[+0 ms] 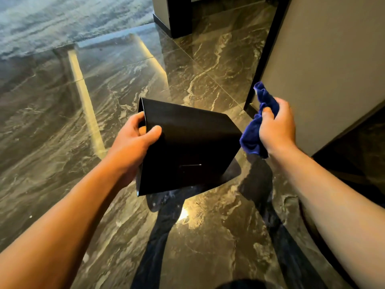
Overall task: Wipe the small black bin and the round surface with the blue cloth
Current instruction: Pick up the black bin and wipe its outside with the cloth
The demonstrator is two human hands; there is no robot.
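The left hand (133, 140) grips the tilted black bin (187, 151) by its rim, above the marble floor (62, 122). Just right of the bin, the right hand (277, 128) has its fingers (267, 114) closed around the bunched blue cloth (253, 136).

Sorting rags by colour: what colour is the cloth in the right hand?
Blue cloth, bunched in the right hand; head view.

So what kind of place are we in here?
Probably a hotel room or upscale flat: polished marble floor, carpet beyond, dark-trimmed wall panel. The bin is hand-held.

Head view, steeply down, close.
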